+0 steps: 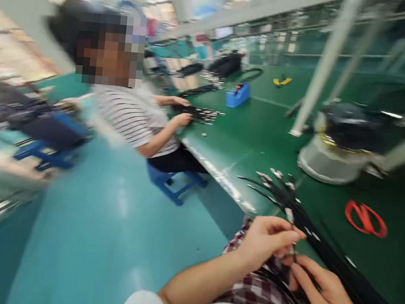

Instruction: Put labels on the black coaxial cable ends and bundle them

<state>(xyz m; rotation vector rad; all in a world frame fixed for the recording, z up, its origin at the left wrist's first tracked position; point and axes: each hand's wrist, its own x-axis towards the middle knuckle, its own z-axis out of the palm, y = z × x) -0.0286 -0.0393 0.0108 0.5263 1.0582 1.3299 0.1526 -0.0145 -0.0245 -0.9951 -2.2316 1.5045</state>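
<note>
At the table's near edge, my left hand pinches a thin black cable close to its pale end. Just below and to the right, my right hand has its fingers closed on the same cable. The two hands are almost touching, and the cable's lower part curves down across my lap. Beside them on the table lies a thick bundle of black cables, its pale-tipped ends fanned toward the far side. Motion blur hides the fine detail between my fingertips.
A co-worker on a blue stool holds another cable bundle farther along the green table. On it stand a blue tape dispenser, red-handled tool, yellow-handled tool and a pale round container. White posts rise behind.
</note>
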